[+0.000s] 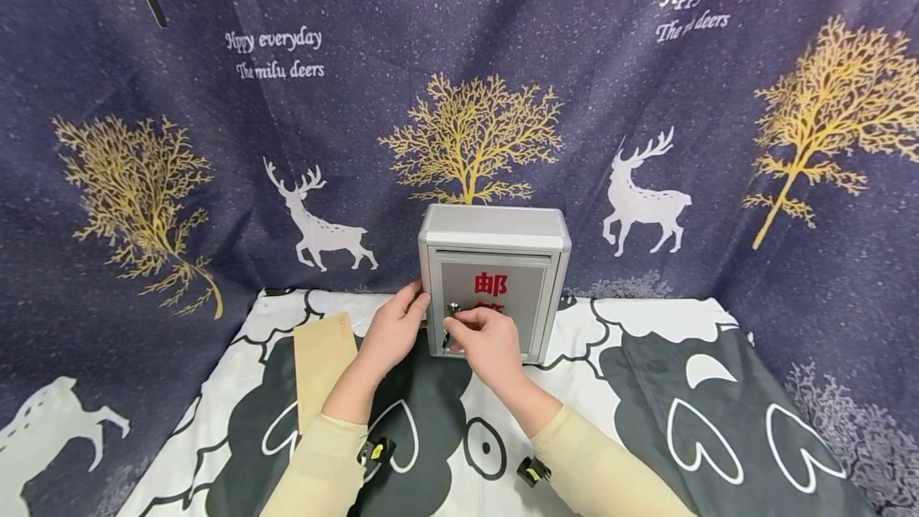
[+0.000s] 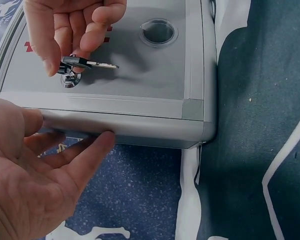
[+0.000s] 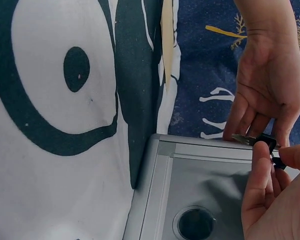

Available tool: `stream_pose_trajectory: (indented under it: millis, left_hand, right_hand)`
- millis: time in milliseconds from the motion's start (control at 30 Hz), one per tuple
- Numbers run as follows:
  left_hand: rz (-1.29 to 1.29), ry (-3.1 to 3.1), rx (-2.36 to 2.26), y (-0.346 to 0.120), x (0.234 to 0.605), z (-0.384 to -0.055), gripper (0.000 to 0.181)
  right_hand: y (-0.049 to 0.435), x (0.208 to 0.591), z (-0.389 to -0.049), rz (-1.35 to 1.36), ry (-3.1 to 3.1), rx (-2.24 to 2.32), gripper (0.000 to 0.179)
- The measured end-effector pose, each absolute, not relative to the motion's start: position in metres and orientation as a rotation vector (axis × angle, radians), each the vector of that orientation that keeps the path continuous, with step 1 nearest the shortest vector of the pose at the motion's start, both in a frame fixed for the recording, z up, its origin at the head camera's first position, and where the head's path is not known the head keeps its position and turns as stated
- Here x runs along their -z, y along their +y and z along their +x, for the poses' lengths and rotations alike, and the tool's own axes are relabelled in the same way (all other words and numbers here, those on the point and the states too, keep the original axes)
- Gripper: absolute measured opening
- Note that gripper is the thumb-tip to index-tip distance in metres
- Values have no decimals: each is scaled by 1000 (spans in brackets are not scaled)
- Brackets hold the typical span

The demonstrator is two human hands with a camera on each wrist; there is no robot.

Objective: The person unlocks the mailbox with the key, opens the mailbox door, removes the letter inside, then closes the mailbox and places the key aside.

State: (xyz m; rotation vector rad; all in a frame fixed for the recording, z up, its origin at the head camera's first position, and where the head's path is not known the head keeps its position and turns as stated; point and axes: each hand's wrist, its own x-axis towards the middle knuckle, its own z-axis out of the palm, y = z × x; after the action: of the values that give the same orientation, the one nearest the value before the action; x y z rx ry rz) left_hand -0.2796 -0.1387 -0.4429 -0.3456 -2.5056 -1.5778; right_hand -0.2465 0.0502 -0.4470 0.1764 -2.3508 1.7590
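Observation:
A grey metal mailbox [image 1: 495, 226] with red characters stands upright at the centre of the head view. My left hand [image 1: 393, 331] rests its fingers against the mailbox's left side, with the thumb by the front edge. In front of the door, my right hand [image 1: 488, 344] pinches a black-headed key between thumb and fingers, at the round lock [image 2: 71, 81]. A second key [image 2: 102, 65] on the same set dangles with its blade pointing down. Fingers partly hide the pinched key, so how far it sits in the lock cannot be told.
A tan envelope [image 1: 323, 365] lies left of the mailbox, partly under the left forearm. A black, white and dark grey patterned cloth [image 1: 574, 421] covers the table. Behind hangs a dark blue curtain [image 1: 459, 30] printed with deer and trees.

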Motion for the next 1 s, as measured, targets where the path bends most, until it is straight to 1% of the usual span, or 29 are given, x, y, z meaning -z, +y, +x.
stream_pose_trajectory:
  millis: [400,500,700,800,1000]
  left_hand:
    - [-333,-2506,1576,-138,440,-278,51]
    - [-327,-2512,1568,-137,441,-278,52]
    - [-325,-2517,1563,-138,442,-279,52]
    - [-332,-2512,1569,-138,442,-279,52]
    - [-346,-2495,1564,-138,441,-278,50]
  right_hand:
    - [49,444,-246,222,-2367,-1680,18]
    - [49,443,-246,241,-2394,-1591,16]
    - [47,441,-245,344,-2434,-1152,10]
    - [45,440,-245,384,-2432,-926,10]
    - [42,439,-244,440,-2413,-639,11]
